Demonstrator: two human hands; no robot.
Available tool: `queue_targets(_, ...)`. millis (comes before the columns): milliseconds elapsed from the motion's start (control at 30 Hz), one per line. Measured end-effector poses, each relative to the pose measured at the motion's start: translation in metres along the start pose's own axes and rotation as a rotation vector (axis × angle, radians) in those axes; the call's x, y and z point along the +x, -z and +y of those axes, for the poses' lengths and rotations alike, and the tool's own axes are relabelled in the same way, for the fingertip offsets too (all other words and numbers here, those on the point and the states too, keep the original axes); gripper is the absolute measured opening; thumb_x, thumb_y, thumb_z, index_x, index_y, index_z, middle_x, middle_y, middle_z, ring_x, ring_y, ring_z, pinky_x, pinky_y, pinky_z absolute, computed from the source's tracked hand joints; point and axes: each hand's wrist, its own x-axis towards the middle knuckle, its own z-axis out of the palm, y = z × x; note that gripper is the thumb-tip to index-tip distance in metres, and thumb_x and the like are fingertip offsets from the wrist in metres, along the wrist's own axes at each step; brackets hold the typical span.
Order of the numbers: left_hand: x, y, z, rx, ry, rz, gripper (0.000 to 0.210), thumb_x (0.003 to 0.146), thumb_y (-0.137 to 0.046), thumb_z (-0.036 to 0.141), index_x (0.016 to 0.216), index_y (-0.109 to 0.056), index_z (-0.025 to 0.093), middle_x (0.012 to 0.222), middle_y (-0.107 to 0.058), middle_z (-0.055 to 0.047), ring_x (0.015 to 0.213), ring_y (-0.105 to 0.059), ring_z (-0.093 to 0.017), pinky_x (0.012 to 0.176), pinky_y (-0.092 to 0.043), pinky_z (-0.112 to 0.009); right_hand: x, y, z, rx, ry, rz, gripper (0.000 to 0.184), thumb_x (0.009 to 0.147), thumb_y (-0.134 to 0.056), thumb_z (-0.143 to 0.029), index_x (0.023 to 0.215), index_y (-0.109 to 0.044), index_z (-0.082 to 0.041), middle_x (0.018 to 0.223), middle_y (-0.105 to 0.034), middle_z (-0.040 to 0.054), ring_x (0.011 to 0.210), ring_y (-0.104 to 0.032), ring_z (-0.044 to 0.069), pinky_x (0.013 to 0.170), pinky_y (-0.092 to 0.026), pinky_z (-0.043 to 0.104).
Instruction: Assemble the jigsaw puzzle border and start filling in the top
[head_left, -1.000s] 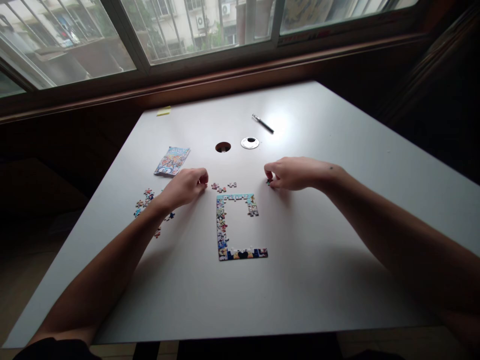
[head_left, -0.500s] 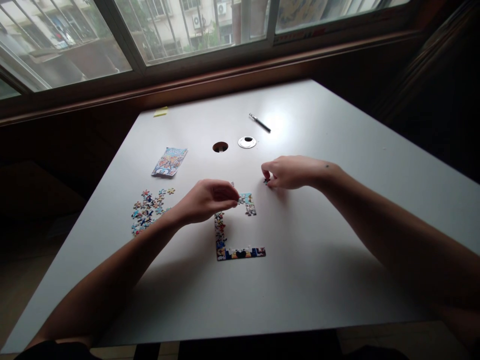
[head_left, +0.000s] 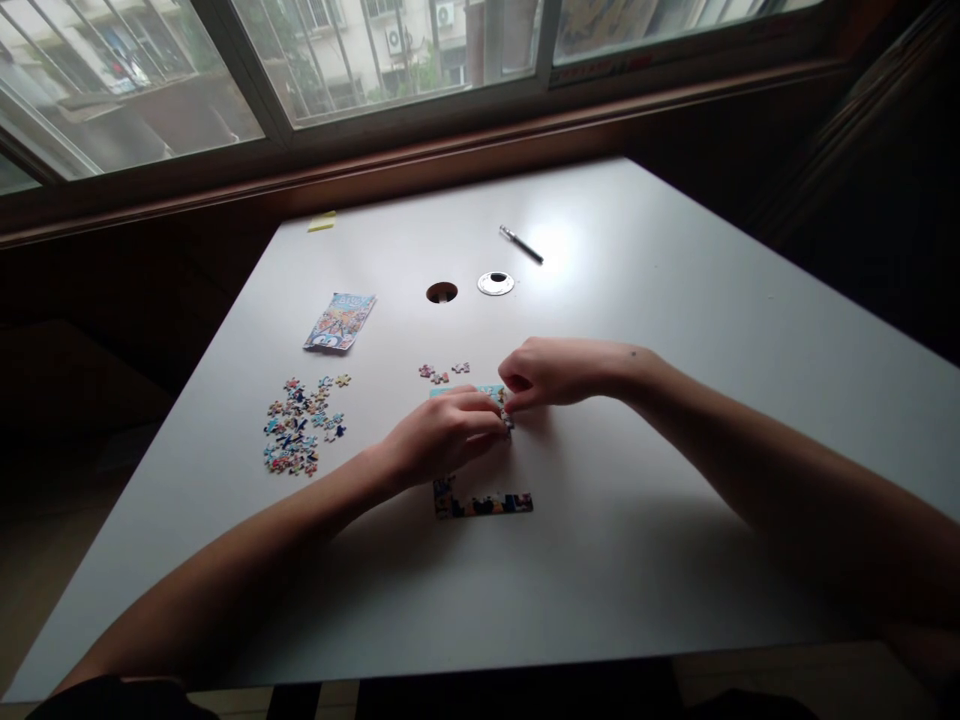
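Note:
A partly joined jigsaw puzzle [head_left: 491, 504] lies on the table as an open frame of dark and coloured pieces. Across its left side and upper middle reaches my left hand [head_left: 457, 428], its fingers bent together and pressing on the pieces at the upper right. My right hand [head_left: 546, 372] is closed in a pinch at that same corner, fingertips meeting a small jigsaw piece [head_left: 507, 408] that they mostly cover. The two hands nearly touch. Just beyond the frame's top edge lie a few loose pieces [head_left: 439, 378].
A heap of loose jigsaw pieces [head_left: 294, 430] spreads on the left of the white table [head_left: 637, 560]. Behind it lies a colourful packet [head_left: 341, 322]. Farther back are a cable hole [head_left: 442, 293], its round cover [head_left: 496, 284], a pen [head_left: 521, 244] and a yellow sticky note [head_left: 322, 222].
My right hand has moved left and nearer with the small piece, onto the puzzle's upper right corner. My left hand has shifted right and nearer, uncovering loose pieces behind the frame.

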Motion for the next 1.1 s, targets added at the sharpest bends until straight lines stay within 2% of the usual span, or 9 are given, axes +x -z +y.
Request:
queue_targets(533, 0.001, 0.000, 0.003, 0.256, -0.053, -0.094, 0.019, 0.098, -0.052, 0.019, 0.098, -0.071, 0.019, 0.099, -0.069, -0.008, 0.090, -0.063, -0.018, 0.084, -0.053, -0.033, 0.005, -0.007, 0.001, 0.040, 0.008, -0.008, 0.021, 0.082, -0.059, -0.038, 0.074, -0.058, -0.019, 0.072, -0.062, 0.0021, 0.061, -0.047, 0.013, 0.055, -0.029, 0.027)
queue_targets(900, 0.002, 0.004, 0.017, 0.497, -0.073, -0.215, 0.018, 0.097, -0.051, 0.020, 0.097, -0.069, 0.017, 0.114, -0.067, -0.008, 0.103, -0.060, -0.023, 0.087, -0.049, -0.037, 0.006, -0.009, 0.002, 0.018, 0.025, -0.015, 0.019, 0.084, -0.057, -0.035, 0.074, -0.058, -0.018, 0.073, -0.063, 0.0032, 0.062, -0.049, 0.013, 0.055, -0.030, 0.026)
queue_targets(1100, 0.003, 0.005, 0.027, 0.618, -0.063, -0.263, 0.020, 0.098, -0.047, 0.020, 0.100, -0.066, 0.016, 0.114, -0.066, -0.009, 0.100, -0.059, -0.024, 0.083, -0.045, -0.039, 0.007, -0.009, 0.003, 0.024, 0.026, -0.027, 0.017, 0.084, -0.056, -0.034, 0.078, -0.059, -0.019, 0.077, -0.065, 0.0041, 0.064, -0.051, 0.013, 0.056, -0.031, 0.025)
